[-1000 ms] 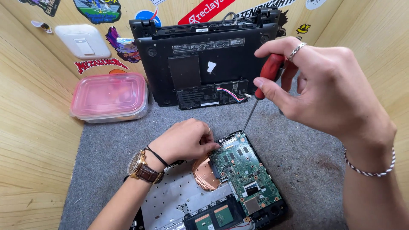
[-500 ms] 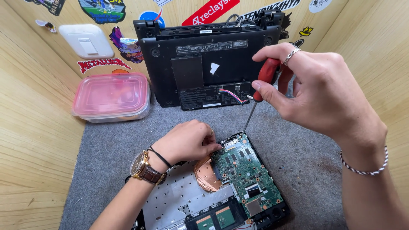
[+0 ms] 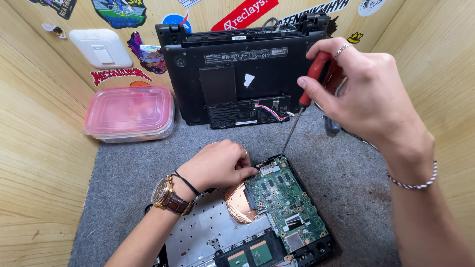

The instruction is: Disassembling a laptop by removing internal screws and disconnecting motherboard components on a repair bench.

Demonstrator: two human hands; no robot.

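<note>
Head view | right hand [image 3: 368, 101] grips screwdriver [image 3: 303, 111] | left hand [image 3: 217, 165] on motherboard [image 3: 287, 202]

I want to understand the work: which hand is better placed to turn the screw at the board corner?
Probably the right hand: it holds the red screwdriver, tip at the green board corner. The left hand rests on the board.

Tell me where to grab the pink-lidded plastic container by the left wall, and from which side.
Grip the pink-lidded container across its two long sides, just under the lid's overhanging rim, coming from above. It lies flat on the grey mat with its left end close to the wooden wall, so a sideways approach looks cramped there. The top is unobstructed.
</note>
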